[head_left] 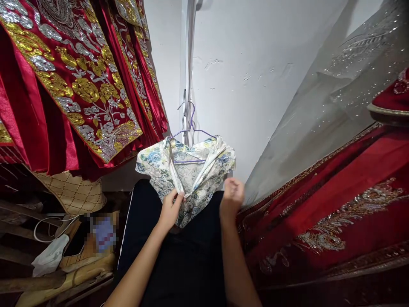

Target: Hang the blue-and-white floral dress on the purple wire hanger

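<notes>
A short-sleeved floral blouse [204,200] in white, blue and yellow is on a thin purple hanger [192,123] in front of me. Its lower part rests against my dark trousers. My left hand [171,207] pinches the blouse front where the two pale neckline edges meet. To the right of the blouse, my right hand [232,194] is raised with its fingers curled together, apart from the left one. It is slightly blurred, and I cannot make out what those fingers hold, if anything.
Red garments with gold and silver sequins [86,89] hang at upper left. A red embroidered garment [335,213] and sheer sparkly fabric [306,111] are at right. A metal pole [188,51] stands against the white wall. A wooden chair [86,273] holds a phone and white plastic [51,256].
</notes>
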The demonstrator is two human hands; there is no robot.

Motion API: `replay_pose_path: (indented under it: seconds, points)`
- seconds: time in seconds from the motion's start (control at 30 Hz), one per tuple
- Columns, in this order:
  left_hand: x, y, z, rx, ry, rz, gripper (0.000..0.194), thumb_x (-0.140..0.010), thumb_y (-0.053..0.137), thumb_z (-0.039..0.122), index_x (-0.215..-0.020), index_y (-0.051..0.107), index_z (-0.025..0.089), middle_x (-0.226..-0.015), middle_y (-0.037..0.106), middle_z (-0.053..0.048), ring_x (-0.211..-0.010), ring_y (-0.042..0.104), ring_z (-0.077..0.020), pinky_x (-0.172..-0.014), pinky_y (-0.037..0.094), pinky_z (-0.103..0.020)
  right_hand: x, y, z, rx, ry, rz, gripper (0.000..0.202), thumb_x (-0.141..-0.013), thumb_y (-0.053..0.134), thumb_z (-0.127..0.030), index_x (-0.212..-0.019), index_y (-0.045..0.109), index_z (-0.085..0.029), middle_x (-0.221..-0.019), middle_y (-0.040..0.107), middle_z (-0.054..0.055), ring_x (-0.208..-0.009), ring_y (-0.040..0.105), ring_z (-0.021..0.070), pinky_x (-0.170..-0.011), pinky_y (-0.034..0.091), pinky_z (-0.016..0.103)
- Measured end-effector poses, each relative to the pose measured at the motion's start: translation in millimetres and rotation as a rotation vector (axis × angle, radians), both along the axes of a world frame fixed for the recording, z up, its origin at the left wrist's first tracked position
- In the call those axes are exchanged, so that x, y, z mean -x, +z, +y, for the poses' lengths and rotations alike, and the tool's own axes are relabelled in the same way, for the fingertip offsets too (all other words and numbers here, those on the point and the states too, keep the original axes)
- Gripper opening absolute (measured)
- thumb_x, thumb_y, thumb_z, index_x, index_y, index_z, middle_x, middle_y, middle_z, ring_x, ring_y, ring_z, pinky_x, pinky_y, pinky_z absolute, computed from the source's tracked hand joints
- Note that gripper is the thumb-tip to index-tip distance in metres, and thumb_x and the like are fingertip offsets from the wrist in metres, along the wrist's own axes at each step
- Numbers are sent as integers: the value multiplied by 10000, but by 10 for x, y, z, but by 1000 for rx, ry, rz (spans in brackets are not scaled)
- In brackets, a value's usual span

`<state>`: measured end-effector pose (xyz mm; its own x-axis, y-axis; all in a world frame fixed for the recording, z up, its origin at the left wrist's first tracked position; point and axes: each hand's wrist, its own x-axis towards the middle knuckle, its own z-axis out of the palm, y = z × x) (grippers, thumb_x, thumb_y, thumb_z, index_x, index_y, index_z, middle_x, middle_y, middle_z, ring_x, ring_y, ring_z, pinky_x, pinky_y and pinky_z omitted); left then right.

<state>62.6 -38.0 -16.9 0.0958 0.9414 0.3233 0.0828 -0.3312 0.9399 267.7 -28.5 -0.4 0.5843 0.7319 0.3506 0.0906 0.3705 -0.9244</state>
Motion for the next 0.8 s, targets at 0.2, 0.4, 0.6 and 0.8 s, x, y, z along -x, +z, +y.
replay_pose_path:
  seconds: [0.2, 0.4, 0.6, 0.8]
  points:
    - [2, 160, -177, -19, -50, -86, 235, -935, 543, 383, -826, 584, 179, -739, 595, -18, -710, 556, -177, -679, 446, -275, 765, -371, -124, 269, 662, -74, 431, -922, 469, -636, -820, 560, -227, -708, 594, 2, -611, 562, 169, -574, 442, 291]
    - [46, 196, -204, -5, 64, -129, 237, -932, 534, 380, -791, 561, 191, -712, 555, -2, -688, 533, -169, -667, 444, -271, 781, -284, -134, 264, 809, -29, 463, -906, 477, -659, -775, 537, -219, -626, 550, -19, -559, 522, 144, -546, 393, 273]
    - [75, -36, -109, -33, 120, -232, 222, -954, 352, 330, -935, 544, 219, -901, 615, -34, -879, 609, -204, -837, 489, -319, 836, -379, -174, 301, 815, 25, 303, -893, 530, -494, -763, 507, -221, -676, 595, -16, -539, 525, 128, -524, 378, 261]
    - [82, -349, 2, 28, -19, -52, 205, -799, 564, 162, -995, 539, 217, -948, 595, -32, -934, 594, -189, -858, 469, -302, 858, -408, -183, 343, 770, 8, 223, -837, 503, -326, -644, 486, -214, -515, 477, -46, -456, 427, 107, -477, 335, 245]
